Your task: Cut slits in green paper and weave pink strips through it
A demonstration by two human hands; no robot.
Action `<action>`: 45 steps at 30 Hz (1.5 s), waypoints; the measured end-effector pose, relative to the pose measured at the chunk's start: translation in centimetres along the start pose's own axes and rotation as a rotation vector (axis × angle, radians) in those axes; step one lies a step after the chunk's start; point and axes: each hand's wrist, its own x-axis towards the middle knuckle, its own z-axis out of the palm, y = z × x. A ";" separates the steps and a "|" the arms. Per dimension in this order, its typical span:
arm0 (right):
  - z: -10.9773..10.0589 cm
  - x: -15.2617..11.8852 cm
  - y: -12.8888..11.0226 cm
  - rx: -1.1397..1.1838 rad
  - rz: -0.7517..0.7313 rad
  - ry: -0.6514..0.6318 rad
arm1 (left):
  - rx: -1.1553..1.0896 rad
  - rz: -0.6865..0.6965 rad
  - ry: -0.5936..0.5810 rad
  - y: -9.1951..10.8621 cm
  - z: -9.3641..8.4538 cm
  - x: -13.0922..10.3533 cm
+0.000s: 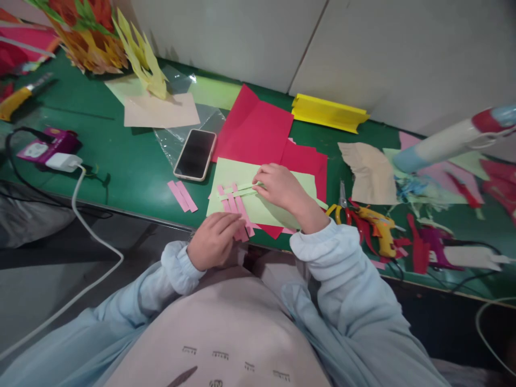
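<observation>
My right hand (pixel 278 185) pinches light green paper strips (pixel 244 191) that cross several pink paper strips (pixel 228 200) in a weave. Below them, my left hand (pixel 215 236) rests with curled fingers at the lower ends of the pink strips; its fingertips touch them, and I cannot make out the exact hold. The weave lies on a pale green paper sheet (pixel 282 212) near the table's front edge. Two loose pink strips (pixel 182 196) lie to the left. Behind the pale green sheet are red paper sheets (pixel 258 126).
A phone (pixel 196 155) lies left of the sheets. On the right are scissors (pixel 342 201), a yellow glue gun (pixel 382 231) and a white-blue tube (pixel 447 141). A folded yellow paper (pixel 328 112) stands by the wall. A power adapter (pixel 52 145) with cables is at left.
</observation>
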 end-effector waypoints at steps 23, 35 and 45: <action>2.5 -0.2 -1.0 0.018 -0.144 0.000 | 0.199 -0.017 -0.095 -2.2 0.2 0.9; 2.3 -0.1 -0.9 -0.016 -0.146 0.019 | 0.142 0.098 -0.240 -2.1 1.4 0.1; 2.1 1.3 -1.4 0.037 -0.126 -0.018 | 0.088 0.051 -0.195 -2.0 1.4 0.0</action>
